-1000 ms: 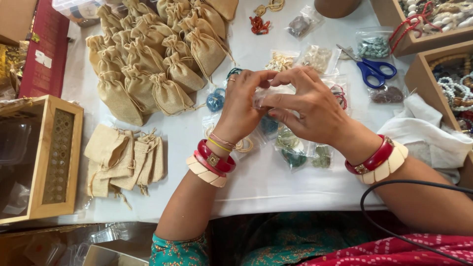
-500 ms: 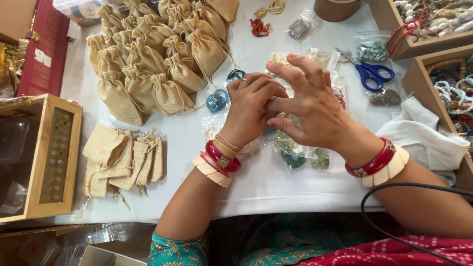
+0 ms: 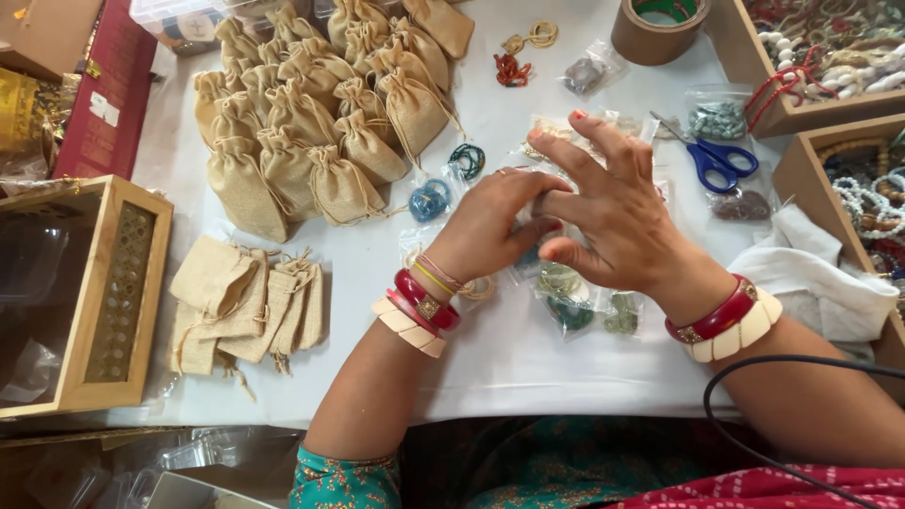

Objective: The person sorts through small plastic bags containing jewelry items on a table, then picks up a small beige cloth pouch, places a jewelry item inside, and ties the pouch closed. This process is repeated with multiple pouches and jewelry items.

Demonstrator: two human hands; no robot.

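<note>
Hands — left (image 3: pixel 495 221) & right (image 3: pixel 613 212) — pinch clear packet (image 3: pixel 530 219); beads in wooden trays (image 3: pixel 797 155).

A white-covered table (image 3: pixel 490 368) in soft daylight, wooden boxes (image 3: pixel 85 292) at its edges.

Two hands, left (image 3: pixel 490 221) and right (image 3: pixel 617 212), meet over a white table (image 3: pixel 490 368) beside one pair of blue-handled scissors (image 3: pixel 718 160) and one roll of brown tape (image 3: pixel 657 30). One wooden box (image 3: pixel 90 292) stands at left; the filled burlap pouches (image 3: pixel 311 113) overlap too closely to count exactly
</note>
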